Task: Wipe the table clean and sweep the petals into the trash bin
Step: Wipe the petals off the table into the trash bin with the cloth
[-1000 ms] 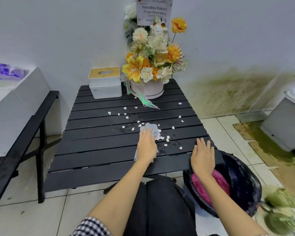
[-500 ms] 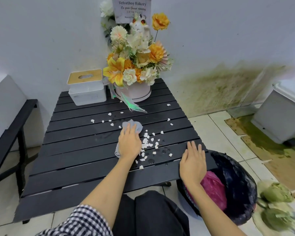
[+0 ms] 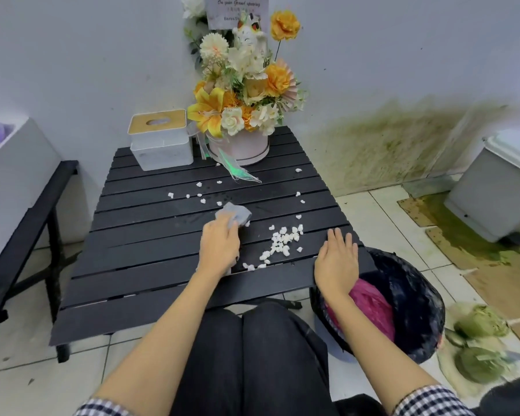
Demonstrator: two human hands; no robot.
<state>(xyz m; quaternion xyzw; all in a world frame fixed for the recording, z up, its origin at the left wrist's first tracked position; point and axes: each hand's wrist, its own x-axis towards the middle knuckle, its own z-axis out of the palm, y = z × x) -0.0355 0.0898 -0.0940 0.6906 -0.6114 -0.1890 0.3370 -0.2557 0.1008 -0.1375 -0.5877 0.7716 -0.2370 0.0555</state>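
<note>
Left hand (image 3: 219, 250) presses flat on a grey cloth (image 3: 234, 214) mid-tabletop (image 3: 138, 235); right hand (image 3: 336, 262) lies spread at four o'clock, petals (image 3: 279, 244) between them.

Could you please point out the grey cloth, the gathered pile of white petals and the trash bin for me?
grey cloth (image 3: 236, 213): head view, on the bunched end beyond the left hand's fingers.
pile of white petals (image 3: 281, 243): head view, on the middle of the cluster.
trash bin (image 3: 418, 307): head view, on the black liner's inner wall.
</note>
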